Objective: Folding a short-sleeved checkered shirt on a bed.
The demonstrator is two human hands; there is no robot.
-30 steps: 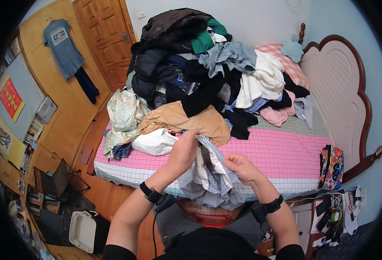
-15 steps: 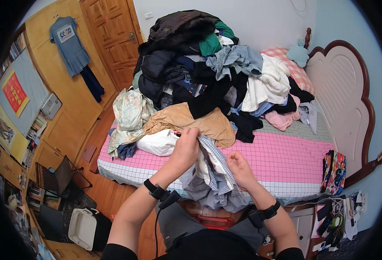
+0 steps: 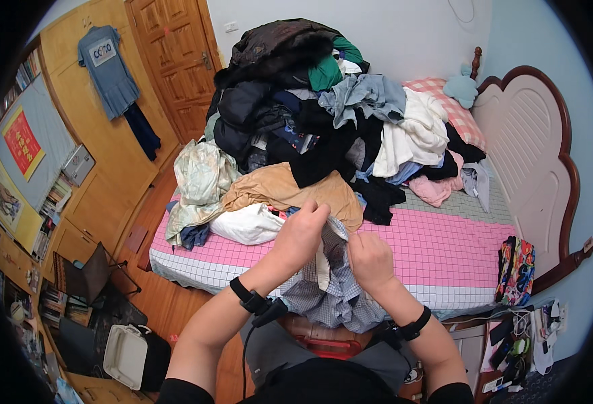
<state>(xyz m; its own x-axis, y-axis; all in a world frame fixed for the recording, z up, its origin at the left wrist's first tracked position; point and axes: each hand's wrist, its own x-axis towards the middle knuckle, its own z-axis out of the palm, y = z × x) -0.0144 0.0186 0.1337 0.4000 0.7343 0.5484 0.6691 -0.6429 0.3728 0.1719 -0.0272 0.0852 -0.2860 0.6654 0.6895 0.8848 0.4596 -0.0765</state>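
Observation:
A small-checked blue-and-white shirt [image 3: 340,296] hangs crumpled in front of me, at the near edge of the bed. My left hand [image 3: 306,232] is closed on its upper edge, fingers pinched together. Beside it, my right hand [image 3: 369,258] grips the same edge a little to the right, with its knuckles turned up. A pale band of the shirt stretches between the two hands. Just beyond them on the bed lie a tan garment [image 3: 269,188] and a white garment [image 3: 246,225].
A high heap of clothes [image 3: 262,101] covers the far part of the bed, with a white fleece [image 3: 414,131] on its right side. The pink checked bedspread [image 3: 444,246] shows to the right. A colourful bag [image 3: 516,269] sits at the bed's right corner; a bin [image 3: 126,357] stands left.
My right hand has moved up and inward and closed on the shirt's edge, where before its fingers were loose beside it. My left hand has shifted slightly right, still holding the shirt.

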